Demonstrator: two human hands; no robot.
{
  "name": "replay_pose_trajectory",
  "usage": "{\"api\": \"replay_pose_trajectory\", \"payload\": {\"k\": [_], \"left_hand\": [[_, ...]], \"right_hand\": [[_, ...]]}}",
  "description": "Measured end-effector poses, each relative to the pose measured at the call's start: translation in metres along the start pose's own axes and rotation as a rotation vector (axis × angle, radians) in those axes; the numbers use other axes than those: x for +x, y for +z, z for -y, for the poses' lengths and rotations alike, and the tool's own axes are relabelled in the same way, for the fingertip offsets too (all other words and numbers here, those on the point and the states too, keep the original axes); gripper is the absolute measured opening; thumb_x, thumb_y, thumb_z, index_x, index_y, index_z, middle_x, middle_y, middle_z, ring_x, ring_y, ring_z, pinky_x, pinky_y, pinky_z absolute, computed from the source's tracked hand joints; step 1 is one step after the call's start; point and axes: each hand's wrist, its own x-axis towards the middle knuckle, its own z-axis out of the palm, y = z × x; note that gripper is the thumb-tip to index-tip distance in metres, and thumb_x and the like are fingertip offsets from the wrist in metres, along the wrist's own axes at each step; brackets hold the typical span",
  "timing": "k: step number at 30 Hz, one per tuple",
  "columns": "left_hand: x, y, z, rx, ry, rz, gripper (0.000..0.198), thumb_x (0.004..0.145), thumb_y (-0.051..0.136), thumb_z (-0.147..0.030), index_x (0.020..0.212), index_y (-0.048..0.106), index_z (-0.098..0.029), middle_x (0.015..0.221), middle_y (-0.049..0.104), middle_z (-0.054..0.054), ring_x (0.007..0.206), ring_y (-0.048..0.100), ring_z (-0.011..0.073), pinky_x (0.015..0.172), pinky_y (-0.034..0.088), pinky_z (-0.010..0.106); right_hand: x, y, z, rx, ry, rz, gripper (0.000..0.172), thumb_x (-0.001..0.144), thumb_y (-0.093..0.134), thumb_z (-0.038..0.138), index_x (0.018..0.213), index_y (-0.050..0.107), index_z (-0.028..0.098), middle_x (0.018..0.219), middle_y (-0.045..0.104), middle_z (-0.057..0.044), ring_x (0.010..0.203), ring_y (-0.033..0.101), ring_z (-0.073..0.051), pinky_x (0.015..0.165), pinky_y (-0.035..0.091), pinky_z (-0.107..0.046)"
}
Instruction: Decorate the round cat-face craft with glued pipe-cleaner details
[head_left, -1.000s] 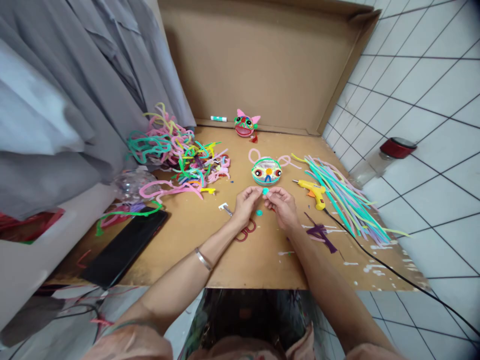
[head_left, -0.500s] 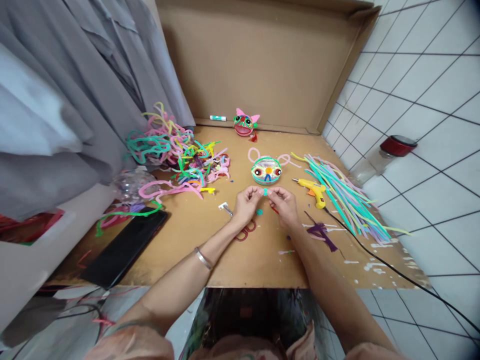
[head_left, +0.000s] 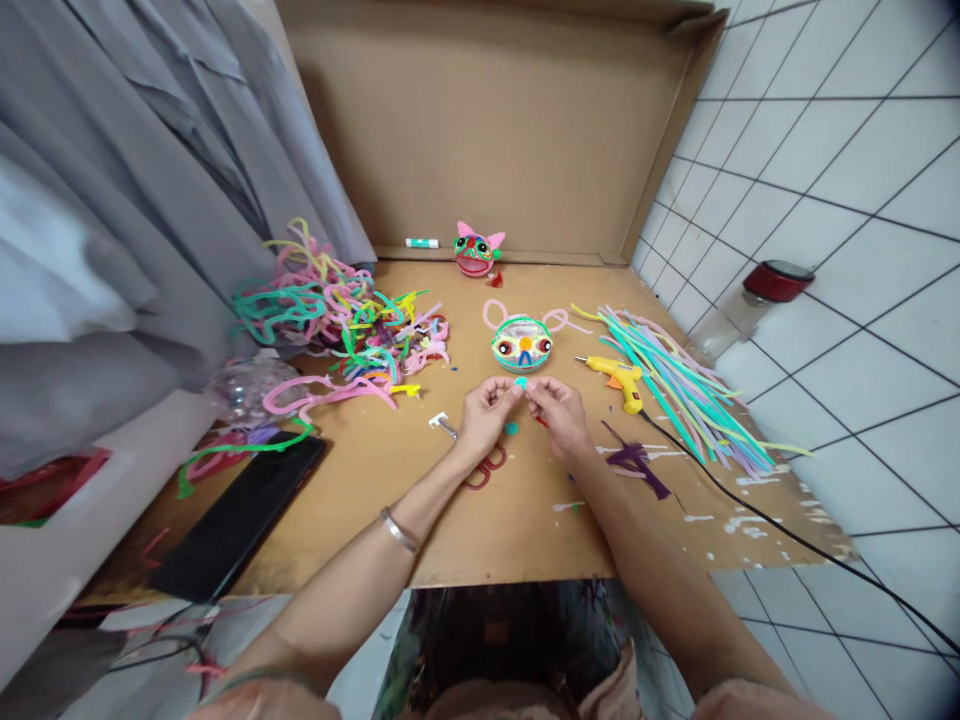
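Between the fingertips of both hands is a small teal pipe cleaner coil [head_left: 520, 383]. My left hand [head_left: 486, 412] pinches it from the left, and my right hand [head_left: 559, 410] pinches from the right. Just beyond the fingers sits a round animal head [head_left: 523, 345] with red-rimmed eyes, an orange and blue nose, a green outline and pink loop ears. Another teal coil [head_left: 511, 428] lies on the table between my wrists. Red-handled scissors [head_left: 491, 462] are partly covered by my left forearm. Something red shows under my right fingers.
A yellow glue gun [head_left: 616, 380] lies right, its black cord trailing off the table. Beyond it are straight pipe cleaners [head_left: 682, 390]. Tangled pipe cleaners [head_left: 337, 310] heap at left above a black phone [head_left: 244, 515]. A finished-looking pink-eared head [head_left: 476, 252] and glue stick [head_left: 422, 243] stand behind.
The view has shifted slightly, so the table's things appear a little further left. The teal coil has turned between my fingertips and shows its round face more.
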Motion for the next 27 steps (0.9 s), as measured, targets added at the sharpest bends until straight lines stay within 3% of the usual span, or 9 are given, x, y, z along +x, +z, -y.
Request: {"api": "replay_pose_trajectory", "payload": {"k": [11,16,22,27], "left_hand": [[0.002,-0.003,-0.004,0.050,-0.027,0.059,0.043,0.064,0.073,-0.055,0.072,0.061,-0.015,0.055,0.047,-0.005,0.051,0.034,0.0063,0.050,0.028,0.020],[0.012,-0.018,-0.008,0.197,-0.003,0.075,0.035,0.071,0.066,-0.050,0.069,0.061,-0.015,0.057,0.050,-0.003,0.053,0.037,0.0074,0.052,0.029,0.021],[0.022,-0.050,-0.015,0.636,-0.083,0.397,0.019,0.067,0.064,-0.033,0.070,0.066,-0.015,0.061,0.059,-0.001,0.054,0.045,0.0093,0.054,0.033,0.022],[0.019,-0.054,-0.014,0.706,-0.141,0.509,0.028,0.061,0.072,-0.039,0.077,0.068,-0.015,0.056,0.055,-0.003,0.050,0.044,0.0096,0.049,0.031,0.022]], "right_hand": [[0.003,-0.004,-0.004,-0.144,-0.093,-0.007,0.037,0.060,0.073,0.054,0.066,0.062,0.020,0.052,0.049,0.005,0.048,0.037,-0.007,0.047,0.030,-0.022],[0.008,-0.010,-0.007,-0.208,-0.080,-0.048,0.037,0.062,0.069,0.055,0.066,0.060,0.020,0.048,0.046,0.006,0.045,0.032,-0.006,0.045,0.026,-0.022],[0.014,-0.025,-0.006,-0.496,-0.075,0.126,0.027,0.063,0.064,0.043,0.056,0.060,0.017,0.047,0.049,0.004,0.047,0.036,-0.007,0.048,0.026,-0.022],[0.015,-0.026,-0.005,-0.549,-0.046,0.197,0.023,0.062,0.064,0.038,0.057,0.065,0.016,0.052,0.058,0.002,0.051,0.041,-0.008,0.051,0.029,-0.022]]}}
